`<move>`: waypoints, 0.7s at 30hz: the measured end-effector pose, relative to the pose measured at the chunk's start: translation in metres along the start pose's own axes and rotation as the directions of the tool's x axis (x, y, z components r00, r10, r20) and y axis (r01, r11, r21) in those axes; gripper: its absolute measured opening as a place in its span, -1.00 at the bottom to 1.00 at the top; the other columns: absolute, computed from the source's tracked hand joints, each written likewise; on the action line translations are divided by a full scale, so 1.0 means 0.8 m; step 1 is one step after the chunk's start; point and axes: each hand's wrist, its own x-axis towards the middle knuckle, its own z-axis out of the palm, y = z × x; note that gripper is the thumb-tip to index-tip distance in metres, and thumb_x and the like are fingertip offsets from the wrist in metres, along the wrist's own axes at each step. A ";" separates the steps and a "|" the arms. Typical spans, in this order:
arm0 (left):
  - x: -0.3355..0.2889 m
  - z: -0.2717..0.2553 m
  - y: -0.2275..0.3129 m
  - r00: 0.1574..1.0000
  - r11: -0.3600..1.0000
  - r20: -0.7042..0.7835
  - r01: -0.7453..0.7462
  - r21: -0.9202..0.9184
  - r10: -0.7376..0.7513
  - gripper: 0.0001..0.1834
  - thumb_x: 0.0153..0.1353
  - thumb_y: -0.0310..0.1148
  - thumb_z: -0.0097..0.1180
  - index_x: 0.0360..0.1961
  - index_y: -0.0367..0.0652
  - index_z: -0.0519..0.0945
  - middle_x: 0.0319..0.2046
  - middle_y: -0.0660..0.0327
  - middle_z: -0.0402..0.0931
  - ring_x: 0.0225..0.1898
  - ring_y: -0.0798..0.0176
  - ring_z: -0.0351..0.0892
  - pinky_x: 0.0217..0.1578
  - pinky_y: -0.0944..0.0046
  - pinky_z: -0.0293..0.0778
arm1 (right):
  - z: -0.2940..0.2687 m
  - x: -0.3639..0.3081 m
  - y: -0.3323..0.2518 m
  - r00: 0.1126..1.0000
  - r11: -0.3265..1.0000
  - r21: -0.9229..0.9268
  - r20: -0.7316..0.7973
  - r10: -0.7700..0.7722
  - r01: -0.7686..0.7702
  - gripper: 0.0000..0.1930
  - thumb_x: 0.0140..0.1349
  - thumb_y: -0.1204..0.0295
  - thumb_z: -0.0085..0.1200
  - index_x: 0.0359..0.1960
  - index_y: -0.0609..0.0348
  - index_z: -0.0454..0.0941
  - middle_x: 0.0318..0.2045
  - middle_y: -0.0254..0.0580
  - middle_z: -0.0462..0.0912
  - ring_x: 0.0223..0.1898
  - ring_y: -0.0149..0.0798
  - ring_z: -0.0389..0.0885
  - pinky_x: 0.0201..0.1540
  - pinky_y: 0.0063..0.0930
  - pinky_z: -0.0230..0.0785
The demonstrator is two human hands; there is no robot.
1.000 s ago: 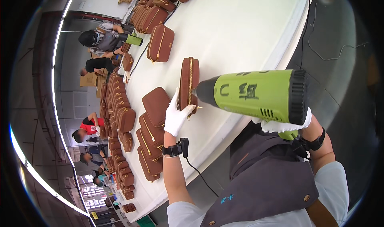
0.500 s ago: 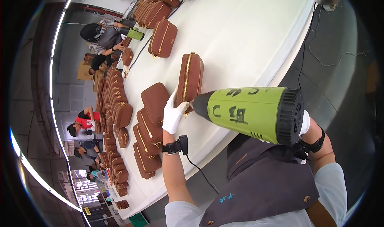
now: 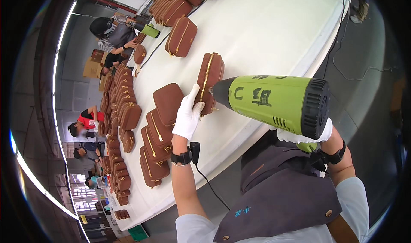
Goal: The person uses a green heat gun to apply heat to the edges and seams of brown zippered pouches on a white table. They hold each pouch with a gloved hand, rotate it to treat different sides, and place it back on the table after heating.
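Observation:
A brown zippered pouch (image 3: 217, 73) stands on the white table, its gold zipper running along the top. My left hand (image 3: 186, 118), in a white glove, grips the near-left side of this pouch, thumb and fingers pressed against it. In my gloved right hand (image 3: 326, 133) is a green heat gun (image 3: 267, 99) with black ends. Its body hides part of that hand, but fingers show wrapped round the grip beneath. The nozzle (image 3: 221, 92) points left at the pouch's side, close to the zipper; whether it touches cannot be made out.
Several brown pouches (image 3: 158, 125) lean in an overlapping row left of my left hand. Another pouch (image 3: 181, 36) stands farther off. Long rows of pouches (image 3: 129, 114) line the far table edge. Across the white table (image 3: 265, 33), a co-worker (image 3: 115, 35) holds a similar green gun (image 3: 150, 31).
The heat gun has risen slightly, its nozzle shifting from the pouch's near end toward its middle. My left hand has moved from the near end to the pouch's left side. The view has shifted slightly.

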 end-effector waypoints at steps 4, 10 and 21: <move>-0.001 0.004 -0.032 0.993 0.991 -0.090 -0.090 -0.094 0.082 -0.52 0.24 -0.58 0.14 0.19 -0.18 0.40 0.06 0.10 0.50 0.03 0.25 0.53 0.02 0.29 0.50 | 0.004 0.004 -0.002 0.999 0.995 -0.090 0.001 -0.047 0.047 -0.64 0.16 0.31 0.23 0.04 -0.07 0.63 0.11 -0.31 0.58 0.16 -0.16 0.49 0.31 -0.21 0.23; -0.006 0.011 -0.040 0.990 0.984 -0.133 0.019 -0.175 -0.043 -0.64 0.20 -0.54 0.22 0.03 -0.20 0.47 -0.06 0.18 0.54 -0.13 0.32 0.56 -0.06 0.28 0.53 | 0.007 0.010 -0.008 1.000 0.996 -0.087 -0.008 -0.022 0.022 -0.62 0.14 0.31 0.24 0.04 -0.05 0.62 0.08 -0.30 0.60 0.15 -0.17 0.51 0.30 -0.23 0.24; -0.005 0.013 0.000 0.962 0.967 -0.137 0.217 -0.133 -0.234 -0.60 0.11 -0.45 0.33 -0.04 -0.27 0.49 -0.19 0.15 0.57 -0.27 0.35 0.57 -0.30 0.34 0.57 | 0.016 0.017 -0.019 0.998 0.999 -0.005 0.026 0.053 -0.053 -0.62 0.14 0.36 0.24 0.04 -0.02 0.61 0.09 -0.29 0.59 0.15 -0.19 0.50 0.30 -0.27 0.23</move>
